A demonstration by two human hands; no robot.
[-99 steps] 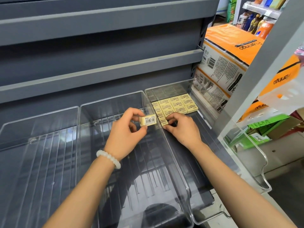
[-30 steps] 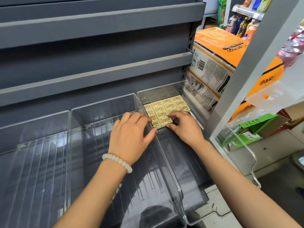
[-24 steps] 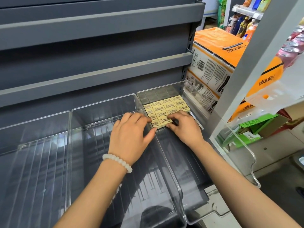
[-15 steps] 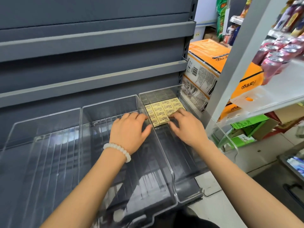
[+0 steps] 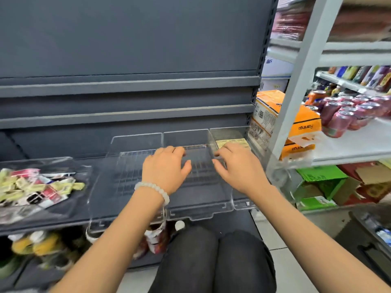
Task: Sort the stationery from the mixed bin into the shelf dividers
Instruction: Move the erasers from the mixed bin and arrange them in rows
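Three clear plastic dividers stand side by side on the grey shelf. The right divider (image 5: 243, 205) holds a flat block of yellow erasers (image 5: 231, 142) at its back. The middle divider (image 5: 198, 210) and the left divider (image 5: 101, 208) hold nothing. My left hand (image 5: 166, 169), with a white bead bracelet, hovers over the middle divider with fingers relaxed and empty. My right hand (image 5: 239, 166) hovers over the wall between the middle and right dividers, just in front of the erasers, also empty. The mixed bin (image 5: 63, 210) at the left holds several yellow, red and white stationery packets (image 5: 31, 188).
An orange carton (image 5: 296, 121) stands right of the dividers. A white rack (image 5: 349, 144) with red cans fills the right side, and green and brown boxes (image 5: 321, 185) lie beneath it. Bottles sit on the lower shelf (image 5: 42, 250). My knees are at the bottom centre.
Both hands came off the eraser block and drew back toward me. The view pulled back and swung left, which brought the mixed bin into sight.
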